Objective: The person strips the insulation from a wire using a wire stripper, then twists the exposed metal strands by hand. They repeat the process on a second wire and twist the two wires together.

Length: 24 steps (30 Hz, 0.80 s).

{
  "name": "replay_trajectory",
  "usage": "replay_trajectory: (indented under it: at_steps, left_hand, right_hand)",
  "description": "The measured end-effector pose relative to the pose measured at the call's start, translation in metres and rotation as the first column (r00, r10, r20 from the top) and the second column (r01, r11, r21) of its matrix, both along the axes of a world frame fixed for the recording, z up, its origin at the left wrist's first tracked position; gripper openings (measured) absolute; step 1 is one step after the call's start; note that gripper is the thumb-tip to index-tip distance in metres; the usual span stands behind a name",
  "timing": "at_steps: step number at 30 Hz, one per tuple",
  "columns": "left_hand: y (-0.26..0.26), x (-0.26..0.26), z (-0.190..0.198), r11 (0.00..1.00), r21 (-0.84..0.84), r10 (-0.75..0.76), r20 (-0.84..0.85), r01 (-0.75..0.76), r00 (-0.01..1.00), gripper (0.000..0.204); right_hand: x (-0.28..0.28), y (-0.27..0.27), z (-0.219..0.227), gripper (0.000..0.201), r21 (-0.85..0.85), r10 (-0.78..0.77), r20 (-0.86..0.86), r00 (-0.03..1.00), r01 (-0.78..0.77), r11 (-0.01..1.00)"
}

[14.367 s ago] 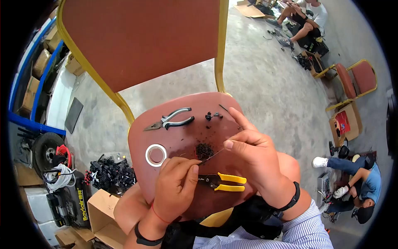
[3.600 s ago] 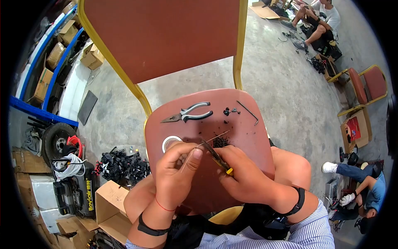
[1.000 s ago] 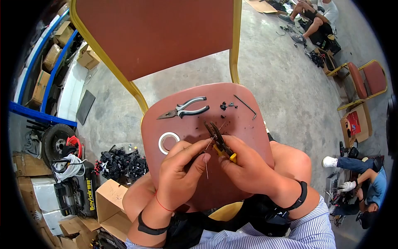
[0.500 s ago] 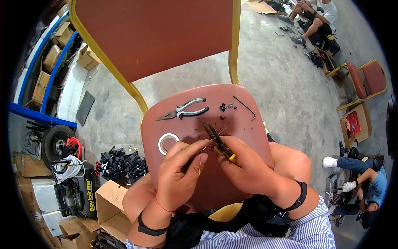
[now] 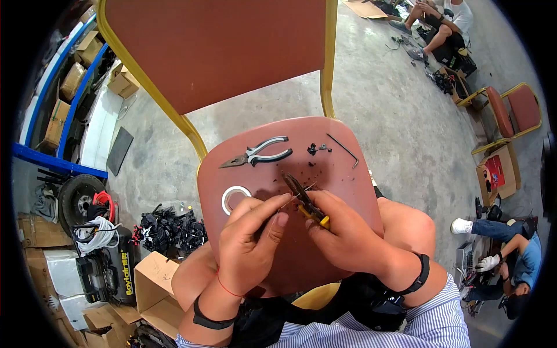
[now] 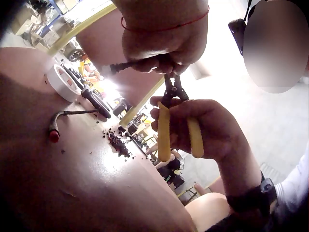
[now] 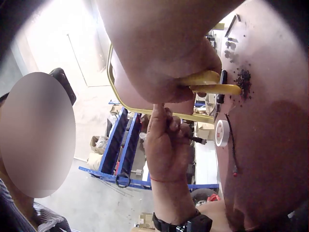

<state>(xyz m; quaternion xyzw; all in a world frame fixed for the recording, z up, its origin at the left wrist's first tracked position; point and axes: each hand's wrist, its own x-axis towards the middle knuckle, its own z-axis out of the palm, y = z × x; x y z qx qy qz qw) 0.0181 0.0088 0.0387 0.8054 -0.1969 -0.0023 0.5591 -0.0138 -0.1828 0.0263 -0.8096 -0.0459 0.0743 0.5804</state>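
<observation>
Pinched between thumb and fingers of my left hand (image 5: 249, 235) is a thin wire (image 5: 293, 199), its end at the stripper jaws. My right hand (image 5: 348, 235) grips the yellow-handled wire stripper (image 5: 300, 188), whose yellow handles (image 6: 164, 133) stand apart in the left wrist view. A dark cable piece with a connector (image 6: 115, 68) sticks out of the left hand (image 6: 161, 46). Another dark cable (image 7: 231, 142) with a red tip (image 7: 235, 174) appears beside the tape roll (image 7: 222, 133). The exact bite on the wire is too small to tell.
On the red chair seat (image 5: 290, 130) lie grey-black pliers (image 5: 255, 155), a hex key (image 5: 343, 149), small black parts (image 5: 313, 149), a white tape roll (image 5: 227, 203) and dark crumbs (image 7: 243, 82). The chair back (image 5: 214, 52) rises beyond. Two people sit at the right.
Since the oldest frame, my right hand has left the wire and taken the stripper off the seat. Over the last second, the wire tail below my left fingertips has gone from sight.
</observation>
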Motion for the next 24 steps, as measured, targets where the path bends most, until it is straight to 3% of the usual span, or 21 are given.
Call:
replay_trajectory:
  at_steps: [9,12,24]
  left_hand:
    - [0.0015,0.0000,-0.0021,0.999,0.044,0.028,0.078,-0.031,0.997,0.027]
    - [0.0004,-0.0026,0.0039,0.999,0.035,0.030,-0.008,-0.029,1.000,0.023]
    - [-0.0005,-0.0030,0.0026,0.999,0.019,0.042,0.013,-0.042,0.999,0.023]
  right_hand:
    - [-0.0005,0.0019,0.0003,0.042,-0.006,-0.012,0.006,1.000,0.012,1.000]
    - [-0.0012,0.0023,0.0018,0.042,0.011,-0.011,0.000,1.000,0.011,1.000]
    - [-0.0013,0.0028,0.0005,0.039,0.004,-0.001,0.014,1.000,0.001,1.000]
